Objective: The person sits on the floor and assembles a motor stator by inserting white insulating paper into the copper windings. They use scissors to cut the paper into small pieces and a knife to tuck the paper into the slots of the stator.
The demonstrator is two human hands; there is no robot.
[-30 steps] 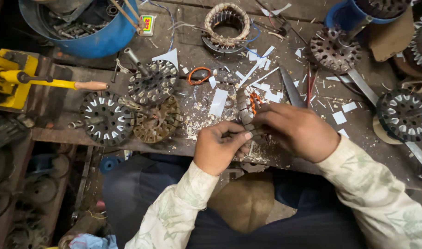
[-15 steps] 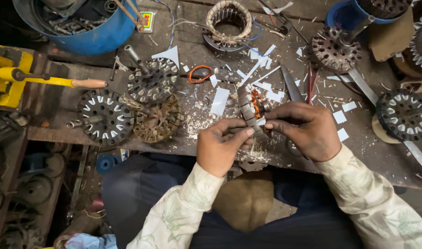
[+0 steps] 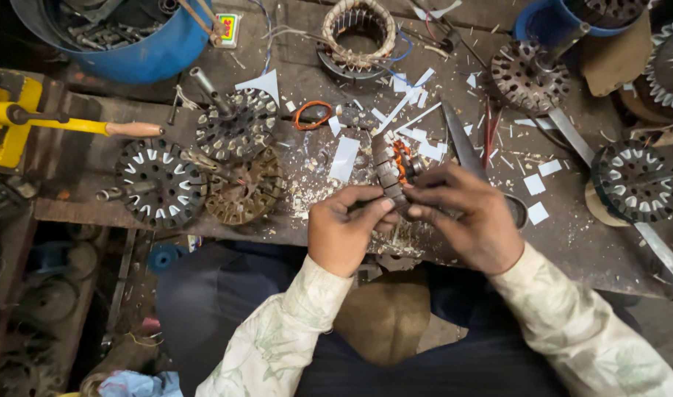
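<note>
Your left hand (image 3: 345,229) and right hand (image 3: 470,217) both pinch the stator core (image 3: 389,170); it stands on edge between your fingertips, tilted away.

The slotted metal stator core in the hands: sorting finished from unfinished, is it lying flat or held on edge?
On edge: the slotted metal stator core shows its rim, gripped by left hand and right hand.

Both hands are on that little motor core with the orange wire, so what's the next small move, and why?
Probably steady the motor core with the left hand while the right hand works its orange wire, since both hands pinch it edge-on above the bench.
</note>
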